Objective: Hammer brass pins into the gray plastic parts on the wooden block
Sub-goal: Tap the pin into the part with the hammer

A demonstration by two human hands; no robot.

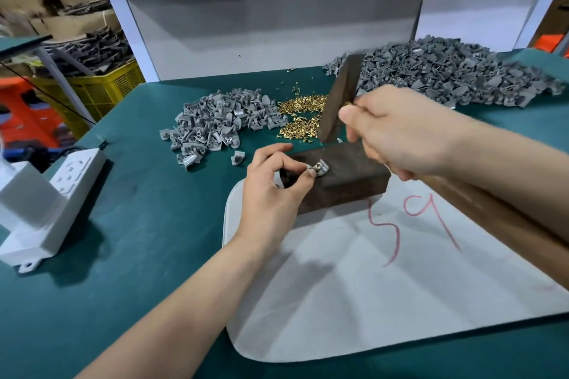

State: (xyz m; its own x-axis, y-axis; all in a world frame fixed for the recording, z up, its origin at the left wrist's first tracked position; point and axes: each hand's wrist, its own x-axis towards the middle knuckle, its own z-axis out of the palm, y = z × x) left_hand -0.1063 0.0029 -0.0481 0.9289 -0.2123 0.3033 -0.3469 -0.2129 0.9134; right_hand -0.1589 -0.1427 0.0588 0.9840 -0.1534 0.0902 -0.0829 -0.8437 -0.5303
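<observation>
A dark wooden block (348, 181) lies on a white sheet in the middle of the table. My left hand (274, 191) pinches a gray plastic part (320, 170) with a brass pin in it on top of the block. My right hand (397, 132) grips the handle of a hammer (338, 101), whose dark, motion-blurred head is raised above the block's far edge. A heap of brass pins (300, 117) lies behind the block.
A small pile of gray parts (215, 123) sits left of the pins, a large pile (455, 77) at the back right. A white power strip (46, 203) stands at the left. The white sheet (385, 286) bears red writing. A yellow crate (101, 86) is beyond the table.
</observation>
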